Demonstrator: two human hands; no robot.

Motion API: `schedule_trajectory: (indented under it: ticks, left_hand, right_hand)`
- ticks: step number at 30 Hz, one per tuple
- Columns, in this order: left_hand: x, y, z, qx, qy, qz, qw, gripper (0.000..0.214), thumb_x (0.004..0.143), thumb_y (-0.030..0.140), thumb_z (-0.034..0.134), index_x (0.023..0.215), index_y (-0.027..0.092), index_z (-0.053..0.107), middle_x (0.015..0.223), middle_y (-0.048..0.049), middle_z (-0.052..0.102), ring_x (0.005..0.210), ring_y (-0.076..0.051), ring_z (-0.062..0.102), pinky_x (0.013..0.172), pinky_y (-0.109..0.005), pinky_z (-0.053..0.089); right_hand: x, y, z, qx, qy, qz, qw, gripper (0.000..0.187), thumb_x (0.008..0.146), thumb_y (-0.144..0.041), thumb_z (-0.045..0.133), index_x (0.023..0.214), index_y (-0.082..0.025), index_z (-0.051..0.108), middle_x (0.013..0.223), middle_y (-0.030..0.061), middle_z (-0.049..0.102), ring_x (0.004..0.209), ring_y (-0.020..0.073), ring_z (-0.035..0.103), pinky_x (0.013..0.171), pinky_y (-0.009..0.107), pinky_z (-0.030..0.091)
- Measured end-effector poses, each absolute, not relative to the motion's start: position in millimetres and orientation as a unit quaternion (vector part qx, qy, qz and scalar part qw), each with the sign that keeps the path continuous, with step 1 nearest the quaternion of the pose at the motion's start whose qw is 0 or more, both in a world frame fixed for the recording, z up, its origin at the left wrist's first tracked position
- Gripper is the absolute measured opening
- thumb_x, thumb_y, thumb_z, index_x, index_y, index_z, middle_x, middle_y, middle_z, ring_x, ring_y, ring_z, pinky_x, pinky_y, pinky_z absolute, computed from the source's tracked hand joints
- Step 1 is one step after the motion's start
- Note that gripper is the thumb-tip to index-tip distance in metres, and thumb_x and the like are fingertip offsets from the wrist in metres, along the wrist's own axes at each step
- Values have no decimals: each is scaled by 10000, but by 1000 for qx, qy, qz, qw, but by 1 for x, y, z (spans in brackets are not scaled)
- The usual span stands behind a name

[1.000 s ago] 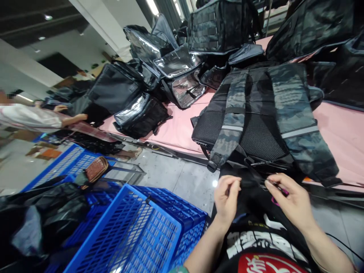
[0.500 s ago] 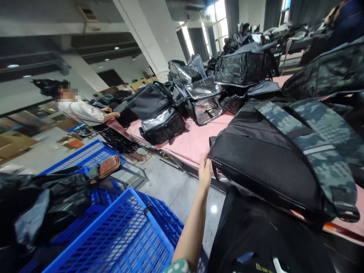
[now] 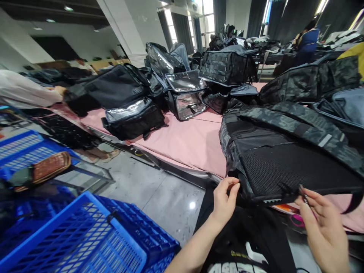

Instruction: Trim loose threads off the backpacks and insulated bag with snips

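At far left, a co-worker in a loose, pale, thin-fabric sleeve [image 3: 28, 91] stands beside the table [image 3: 193, 146], which is spread with smooth pink cloth. Below, a brown, rounded oblong article with a woven-looking surface [image 3: 51, 167] lies near a rectangular blue plastic crate [image 3: 129, 234] with slotted lattice walls. On the table's left part rests a boxy, matte black fabric bag [image 3: 116, 86]; just in front sits a low black bag with a shiny silver top [image 3: 129, 113]. Toward the middle, an open box-shaped bag with crinkled silver foil lining [image 3: 191, 104] reflects the light.

Right of centre, at the table's near edge, lies a black-and-grey camouflage backpack with black mesh padding [image 3: 273, 170]. Its broad, flat, camouflage-patterned shoulder straps [image 3: 295, 123] slant across the upper side. The left hand [image 3: 224, 200] is at the backpack's near left corner, its grip pinched closed on the dark edge, thumb against forefinger. The right hand [image 3: 327, 225], near the front edge, has its grip closed on a small, slender, dark tool [image 3: 305, 198], held between thumb and fingertips. A magenta ring [image 3: 297, 220] shows just beside; whether it joins the tool cannot be told.
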State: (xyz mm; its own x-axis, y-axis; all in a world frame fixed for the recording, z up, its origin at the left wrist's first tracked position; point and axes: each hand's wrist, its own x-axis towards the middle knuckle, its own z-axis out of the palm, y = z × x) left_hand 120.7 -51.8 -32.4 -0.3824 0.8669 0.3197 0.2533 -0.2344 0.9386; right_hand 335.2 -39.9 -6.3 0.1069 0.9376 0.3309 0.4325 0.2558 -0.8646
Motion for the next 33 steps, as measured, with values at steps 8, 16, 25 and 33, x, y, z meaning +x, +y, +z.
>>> schedule_trajectory:
  ticks: [8, 16, 25, 33]
  left_hand:
    - [129, -39, -17, 504, 521, 661, 196, 136, 780, 253, 645, 866, 147, 636, 762, -28, 617, 691, -107, 572, 651, -216, 487]
    - [131, -27, -11, 545, 522, 643, 132, 149, 865, 188, 501, 735, 145, 563, 723, -23, 561, 709, -111, 515, 665, -233, 416]
    - [131, -22, -21, 477, 508, 651, 301, 197, 879, 216, 451, 693, 153, 472, 693, 6, 462, 682, -105, 450, 658, -229, 360]
    - [129, -24, -20, 504, 509, 636, 286, 216, 906, 244, 418, 714, 157, 466, 742, -7, 495, 727, -113, 461, 700, -236, 361]
  right_hand:
    - [335, -20, 18, -469, -794, 50, 384, 296, 878, -409, 519, 1095, -212, 563, 947, 15, 644, 757, 126, 621, 696, 221, 478]
    - [319, -6, 46, -342, -878, -13, 335, 261, 870, -312, 571, 1092, -174, 569, 827, 5, 639, 515, 61, 509, 540, 192, 438]
    - [297, -3, 68, -229, -936, -130, 234, 214, 927, -266, 477, 1044, -144, 607, 636, -23, 532, 515, 80, 502, 532, 231, 341]
    - [276, -15, 79, -234, -917, -263, 191, 300, 947, -228, 375, 951, -118, 655, 580, -7, 493, 459, 115, 466, 508, 263, 283]
